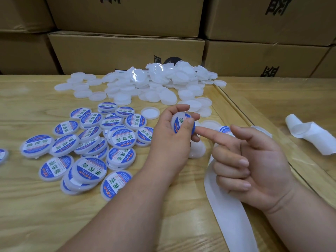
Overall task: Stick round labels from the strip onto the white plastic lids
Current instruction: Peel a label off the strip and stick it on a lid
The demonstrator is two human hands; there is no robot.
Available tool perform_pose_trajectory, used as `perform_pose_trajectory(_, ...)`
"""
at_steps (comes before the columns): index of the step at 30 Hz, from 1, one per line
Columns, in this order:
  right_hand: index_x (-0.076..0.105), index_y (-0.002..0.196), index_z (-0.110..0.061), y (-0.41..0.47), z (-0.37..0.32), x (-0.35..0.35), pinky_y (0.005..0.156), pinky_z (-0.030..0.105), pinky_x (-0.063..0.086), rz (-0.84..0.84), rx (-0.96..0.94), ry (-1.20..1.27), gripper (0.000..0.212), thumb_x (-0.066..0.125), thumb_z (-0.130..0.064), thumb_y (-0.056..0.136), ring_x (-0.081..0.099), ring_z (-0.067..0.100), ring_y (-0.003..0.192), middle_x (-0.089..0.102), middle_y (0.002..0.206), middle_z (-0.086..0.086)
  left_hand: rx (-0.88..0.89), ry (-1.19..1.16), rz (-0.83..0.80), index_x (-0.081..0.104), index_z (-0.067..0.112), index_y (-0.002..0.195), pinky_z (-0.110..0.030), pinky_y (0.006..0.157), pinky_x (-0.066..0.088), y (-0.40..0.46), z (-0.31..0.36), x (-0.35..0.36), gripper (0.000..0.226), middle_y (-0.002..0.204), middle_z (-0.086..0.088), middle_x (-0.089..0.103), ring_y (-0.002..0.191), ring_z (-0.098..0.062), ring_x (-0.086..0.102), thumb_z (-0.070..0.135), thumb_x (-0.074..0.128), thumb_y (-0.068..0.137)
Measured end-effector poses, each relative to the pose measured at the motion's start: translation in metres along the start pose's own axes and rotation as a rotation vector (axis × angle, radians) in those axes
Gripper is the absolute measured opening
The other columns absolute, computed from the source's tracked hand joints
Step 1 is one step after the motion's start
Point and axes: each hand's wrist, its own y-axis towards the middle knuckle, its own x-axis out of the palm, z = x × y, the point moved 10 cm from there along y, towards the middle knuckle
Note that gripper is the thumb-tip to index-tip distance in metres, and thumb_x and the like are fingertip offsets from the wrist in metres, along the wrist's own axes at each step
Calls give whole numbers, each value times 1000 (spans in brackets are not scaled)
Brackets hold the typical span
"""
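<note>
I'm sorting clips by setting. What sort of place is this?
Probably a small packing workshop or stockroom. Stacked cardboard cartons line the back of a wooden table, which holds a heap of blank white lids and a pile of labelled lids. The left hand holds one labelled lid.

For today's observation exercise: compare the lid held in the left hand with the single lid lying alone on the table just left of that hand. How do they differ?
1. The held lid carries a blue and white round label; the lone lid is bare white.
2. The held lid is tilted and pinched by the left hand; the lone lid lies flat on the wooden table.
3. The lone lid shows its hollow, rimmed side.

Both are round white plastic lids.
</note>
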Motion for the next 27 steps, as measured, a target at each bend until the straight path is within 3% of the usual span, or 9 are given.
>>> perform_pose_trajectory(6, 52, 146, -13, -8, -5, 13, 32, 19, 30, -140, -16, 7, 74, 73, -34, 79, 20, 11, 41, 48, 50, 0, 33, -13, 63, 59, 30, 109, -16, 53, 45, 2, 3, -9, 28, 101, 1, 77, 62, -12, 61, 7, 66, 95)
perform_pose_trajectory(9, 40, 152, -13, -14, -18, 19, 34, 22, 30, -234, -57, 37, 71, 64, -33, 88, 23, 11, 43, 45, 52, 0, -6, -63, 134, 62, 32, 107, -21, 50, 43, 3, 1, -17, 26, 92, 2, 78, 56, -13, 59, 19, 75, 90)
perform_pose_trajectory(11, 33, 151, -10, -21, -33, 24, 39, 24, 29, -316, -116, 89, 63, 52, -31, 95, 26, 13, 46, 39, 57, 0, -55, -95, 185, 64, 32, 105, -23, 47, 40, 3, 1, -23, 12, 88, 1, 79, 49, -13, 55, 34, 69, 95)
perform_pose_trajectory(13, 50, 136, -10, -23, -57, 4, 38, 21, 29, -156, -285, 45, 49, 52, -30, 91, 27, 12, 41, 36, 54, -3, -117, -149, 221, 64, 30, 104, -21, 40, 35, 2, -2, -26, 25, 87, -4, 79, 40, -13, 50, 51, 51, 101)
perform_pose_trajectory(17, 69, 98, -17, -62, -104, -65, 37, 20, 26, 708, -686, -426, 20, 52, -21, 87, 25, 10, 38, 34, 50, -6, -223, -258, 355, 60, 27, 95, -20, 35, 30, -2, -11, -38, 42, 61, 2, 61, 38, -12, 42, 65, 41, 99)
perform_pose_trajectory(19, 71, 90, -24, -78, -113, -69, 43, 25, 33, 988, -723, -781, 18, 54, -18, 86, 35, 10, 43, 47, 53, -9, -222, -279, 382, 56, 27, 104, -21, 37, 30, -1, -13, -40, 35, 58, 3, 51, 42, -10, 40, 59, 46, 100)
perform_pose_trajectory(21, 70, 93, -30, -73, -109, -65, 45, 26, 38, 1050, -631, -1043, 21, 56, -18, 84, 41, 4, 42, 57, 63, -12, -190, -292, 404, 51, 25, 106, -22, 40, 30, 2, -14, -43, 21, 58, 5, 50, 44, -10, 39, 46, 52, 102)
perform_pose_trajectory(23, 65, 100, -37, -58, -96, -62, 50, 27, 39, 993, -479, -1228, 25, 57, -22, 82, 46, 1, 46, 61, 80, -14, -159, -335, 445, 49, 20, 108, -22, 42, 33, 3, -14, -49, 15, 60, 5, 53, 45, -10, 40, 30, 59, 102)
perform_pose_trajectory(27, 54, 118, -43, -39, -74, -64, 61, 28, 42, 875, -270, -1377, 37, 69, -38, 85, 56, -7, 67, 57, 101, -19, -151, -450, 496, 55, 16, 95, -23, 47, 43, 3, -16, -55, 9, 74, 5, 71, 55, -10, 56, 15, 64, 99)
